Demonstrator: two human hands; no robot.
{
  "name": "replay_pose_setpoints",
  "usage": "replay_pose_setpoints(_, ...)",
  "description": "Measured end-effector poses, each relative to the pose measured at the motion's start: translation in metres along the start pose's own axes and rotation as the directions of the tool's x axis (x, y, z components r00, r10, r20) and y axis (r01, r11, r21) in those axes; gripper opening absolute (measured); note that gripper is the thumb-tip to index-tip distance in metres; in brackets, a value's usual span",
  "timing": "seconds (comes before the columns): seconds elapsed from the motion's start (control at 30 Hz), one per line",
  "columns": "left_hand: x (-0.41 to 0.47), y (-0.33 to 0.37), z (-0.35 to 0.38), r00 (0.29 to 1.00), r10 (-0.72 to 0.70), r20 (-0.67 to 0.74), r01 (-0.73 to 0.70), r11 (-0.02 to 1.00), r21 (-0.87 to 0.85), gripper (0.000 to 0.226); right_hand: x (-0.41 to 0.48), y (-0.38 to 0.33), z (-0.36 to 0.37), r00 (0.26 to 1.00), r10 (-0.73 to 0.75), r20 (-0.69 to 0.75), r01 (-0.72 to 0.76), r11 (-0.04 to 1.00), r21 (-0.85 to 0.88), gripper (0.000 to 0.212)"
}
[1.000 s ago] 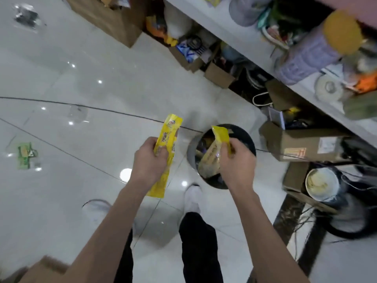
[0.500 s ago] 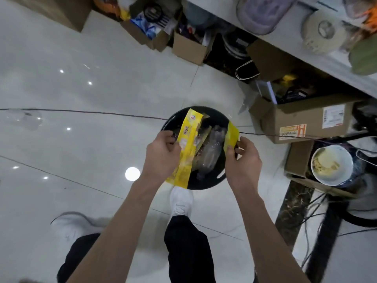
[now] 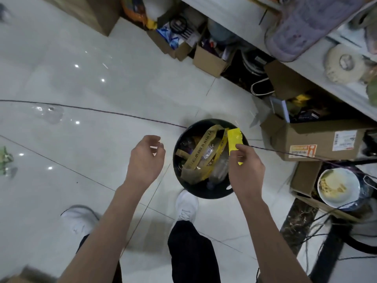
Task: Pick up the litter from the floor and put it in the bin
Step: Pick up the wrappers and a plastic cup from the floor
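Two hands hang over the black bin (image 3: 206, 194), which stands on the white tiled floor (image 3: 122, 64) close to the cardboard boxes along the shelf's edge. The left hand (image 3: 145, 162) is empty, its fingers loosely curled and apart, just left of the bin's rim. The right hand (image 3: 245, 170) pinches a small yellow wrapper (image 3: 234, 140) between thumb and fingertips, holding it above the right side of the bin's mouth. Inside lies a long yellow packet (image 3: 201, 158) on top of clear plastic and other rubbish (the bin looks fairly full).

The step in hand seems to be the drop. To do it well, the person should bring the wrapper toward the bin's centre before letting go, since a light scrap released near the rim could flutter out onto the floor. Lowering the hand a little first would help.

More litter remains: a clear plastic piece (image 3: 48, 113) lies well to the left, and something green (image 3: 5, 158) sits at the floor's far left edge.
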State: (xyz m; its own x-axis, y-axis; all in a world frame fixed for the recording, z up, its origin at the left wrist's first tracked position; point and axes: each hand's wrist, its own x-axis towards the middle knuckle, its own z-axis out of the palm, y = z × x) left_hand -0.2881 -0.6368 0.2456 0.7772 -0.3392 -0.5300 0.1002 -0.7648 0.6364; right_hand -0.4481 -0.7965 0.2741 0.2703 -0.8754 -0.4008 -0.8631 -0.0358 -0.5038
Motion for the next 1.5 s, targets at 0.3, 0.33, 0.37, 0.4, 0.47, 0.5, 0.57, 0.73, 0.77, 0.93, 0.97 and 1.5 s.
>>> replay_pose_setpoints(0.3,0.012,-0.056,-0.11,0.991,-0.073,-0.109,0.06,0.991,-0.116,0.024,-0.044,-0.11,0.061,0.977,-0.193,0.087,0.203,0.971,-0.129,0.031)
replay_pose_setpoints(0.33,0.012,-0.066,-0.127,0.989,-0.081,-0.127,0.064,0.989,-0.131,0.025,-0.053,-0.124,0.072,0.971,-0.212,0.106,0.225,0.965,-0.134,0.03)
replay_pose_setpoints(0.37,0.013,-0.078,-0.144,0.985,-0.09,-0.147,0.068,0.987,-0.146,0.026,-0.063,-0.139,0.084,0.963,-0.236,0.126,0.253,0.958,-0.138,0.03)
replay_pose_setpoints(0.4,0.013,-0.09,-0.163,0.981,-0.099,-0.168,0.073,0.984,-0.16,0.026,-0.074,-0.153,0.097,0.955,-0.261,0.143,0.281,0.949,-0.144,0.031)
replay_pose_setpoints(0.47,0.012,-0.117,-0.2,0.97,-0.12,-0.212,0.081,0.979,-0.185,0.026,-0.098,-0.182,0.124,0.935,-0.312,0.171,0.339,0.927,-0.16,0.033)
replay_pose_setpoints(0.5,0.012,-0.132,-0.219,0.964,-0.135,-0.229,0.091,0.977,-0.195,0.027,-0.111,-0.196,0.139,0.922,-0.34,0.187,0.371,0.914,-0.165,0.033)
replay_pose_setpoints(0.57,0.01,-0.163,-0.257,0.951,-0.17,-0.258,0.118,0.971,-0.208,0.027,-0.138,-0.224,0.171,0.893,-0.387,0.231,0.428,0.889,-0.166,0.033)
replay_pose_setpoints(0.73,-0.003,-0.243,-0.352,0.914,-0.215,-0.344,0.162,0.971,-0.177,0.028,-0.211,-0.287,0.248,0.824,-0.459,0.331,0.53,0.831,-0.167,0.034)
replay_pose_setpoints(0.77,-0.007,-0.259,-0.369,0.905,-0.223,-0.363,0.172,0.971,-0.167,0.029,-0.225,-0.297,0.262,0.811,-0.474,0.344,0.549,0.819,-0.166,0.034)
replay_pose_setpoints(0.93,-0.019,-0.328,-0.441,0.841,-0.266,-0.471,0.228,0.964,-0.137,0.029,-0.277,-0.338,0.326,0.717,-0.552,0.427,0.657,0.74,-0.147,0.038)
replay_pose_setpoints(0.97,-0.018,-0.341,-0.45,0.829,-0.274,-0.487,0.235,0.962,-0.141,0.029,-0.282,-0.344,0.339,0.701,-0.563,0.438,0.675,0.723,-0.151,0.039)
replay_pose_setpoints(1.5,0.184,-0.57,-0.38,0.807,-0.344,-0.48,0.375,0.927,-0.034,0.056,-0.15,-0.329,0.616,0.556,-0.696,0.453,0.828,0.509,-0.235,0.068)
